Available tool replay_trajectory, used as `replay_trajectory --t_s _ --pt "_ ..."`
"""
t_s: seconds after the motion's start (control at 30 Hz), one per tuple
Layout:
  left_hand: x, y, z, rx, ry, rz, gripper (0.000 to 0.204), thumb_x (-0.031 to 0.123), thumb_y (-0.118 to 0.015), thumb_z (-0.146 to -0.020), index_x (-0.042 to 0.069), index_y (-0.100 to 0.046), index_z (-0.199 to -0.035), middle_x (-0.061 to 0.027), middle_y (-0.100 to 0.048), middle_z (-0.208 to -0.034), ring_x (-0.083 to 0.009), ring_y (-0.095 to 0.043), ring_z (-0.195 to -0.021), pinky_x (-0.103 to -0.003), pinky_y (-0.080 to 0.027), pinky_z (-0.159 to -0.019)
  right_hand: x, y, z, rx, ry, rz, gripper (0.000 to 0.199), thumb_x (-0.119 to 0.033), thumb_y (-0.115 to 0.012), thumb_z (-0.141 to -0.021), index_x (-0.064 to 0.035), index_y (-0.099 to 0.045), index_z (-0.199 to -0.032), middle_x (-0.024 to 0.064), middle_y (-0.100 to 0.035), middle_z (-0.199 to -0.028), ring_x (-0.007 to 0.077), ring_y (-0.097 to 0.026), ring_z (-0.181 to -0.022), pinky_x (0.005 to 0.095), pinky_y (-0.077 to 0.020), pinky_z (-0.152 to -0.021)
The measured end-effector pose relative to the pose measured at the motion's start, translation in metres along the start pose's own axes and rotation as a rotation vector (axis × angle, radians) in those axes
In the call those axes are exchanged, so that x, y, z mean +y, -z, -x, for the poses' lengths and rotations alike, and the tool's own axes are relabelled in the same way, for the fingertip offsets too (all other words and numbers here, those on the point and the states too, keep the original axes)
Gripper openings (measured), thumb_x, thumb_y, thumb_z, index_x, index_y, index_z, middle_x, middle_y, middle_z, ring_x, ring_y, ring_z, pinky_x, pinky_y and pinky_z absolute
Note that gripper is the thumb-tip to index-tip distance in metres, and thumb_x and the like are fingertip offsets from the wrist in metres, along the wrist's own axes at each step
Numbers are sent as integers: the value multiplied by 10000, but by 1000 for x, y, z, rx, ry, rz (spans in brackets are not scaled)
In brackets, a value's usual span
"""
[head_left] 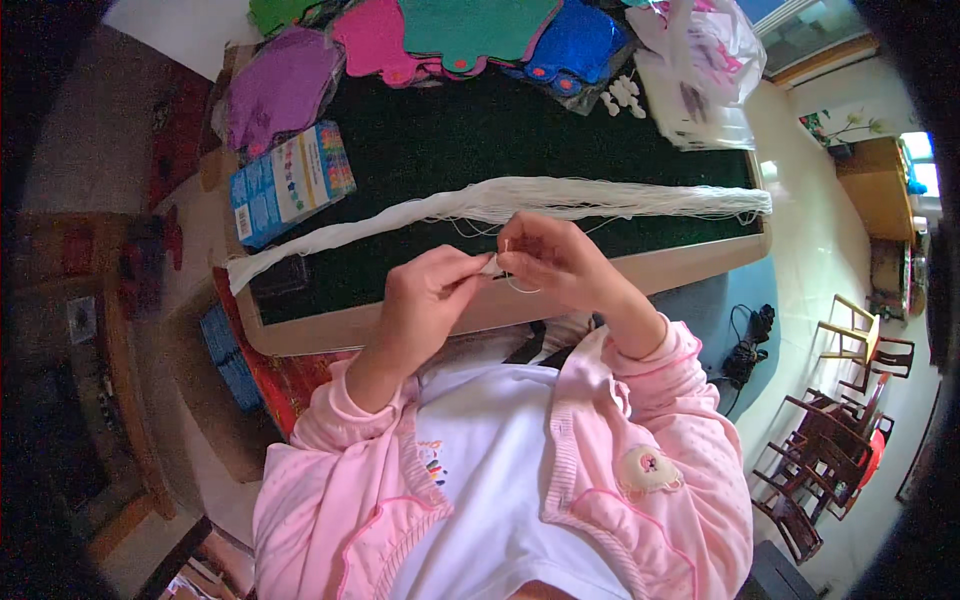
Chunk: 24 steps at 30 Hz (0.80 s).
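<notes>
My left hand (428,296) pinches a small white piece (491,266) between thumb and fingers, just above the table's near edge. Right beside it my right hand (558,262) is closed in a pinch on a thin white string (522,289), which loops below the fingertips; a short end sticks up above them. Whether the string is joined to the white piece is hidden by the fingers. Behind both hands a long skein of white string (520,195) lies across the dark green tabletop (450,130), narrow at the left and spread in loose strands toward the right.
A blue box (292,185) sits left on the table. Purple (283,90), pink (372,42), green (475,32) and blue felt pieces (575,45) lie at the back. Several small white pieces (623,96) rest near a white plastic bag (700,75). Wooden chairs (825,440) stand right.
</notes>
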<state>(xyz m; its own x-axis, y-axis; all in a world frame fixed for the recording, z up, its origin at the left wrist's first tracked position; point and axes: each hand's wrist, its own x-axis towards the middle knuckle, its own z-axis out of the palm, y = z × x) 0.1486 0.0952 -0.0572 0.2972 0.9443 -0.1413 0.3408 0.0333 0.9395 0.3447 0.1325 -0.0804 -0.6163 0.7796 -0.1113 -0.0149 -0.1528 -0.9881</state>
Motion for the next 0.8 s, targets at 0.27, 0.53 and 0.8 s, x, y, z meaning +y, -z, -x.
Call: replay_trajectory --t_s 0.27,0.53,0.8 --pt "-1 -9 -7 269 -331 -116 145 -30 -655 -736 1 -654 -877 -78 -606 -741 -150 -589 -643 -245 -454 -560 5 -19 -10 212 -112 -500 149 -200 -497 -927 -53 -484 -907 -37 -458 -716 29 -413 -590 171 -322 -492" --pt "-5 -6 3 214 -60 113 80 37 -642 -794 2 -659 -863 -27 -598 -690 -63 -512 -564 -197 -399 -490 8 -23 -4 410 80 -137 212 -207 -463 -940 -38 -509 -1058 -72 -357 -635 7 -310 -528 176 -231 -435" --pt "-9 5 5 14 228 398 105 97 -634 -826 -2 -666 -842 6 -594 -660 -29 -476 -525 -176 -362 -457 -2 -24 12 131 360 943 201 -80 -638 -751 -69 -584 -944 111 -551 -757 300 -575 -671 342 -451 -540"
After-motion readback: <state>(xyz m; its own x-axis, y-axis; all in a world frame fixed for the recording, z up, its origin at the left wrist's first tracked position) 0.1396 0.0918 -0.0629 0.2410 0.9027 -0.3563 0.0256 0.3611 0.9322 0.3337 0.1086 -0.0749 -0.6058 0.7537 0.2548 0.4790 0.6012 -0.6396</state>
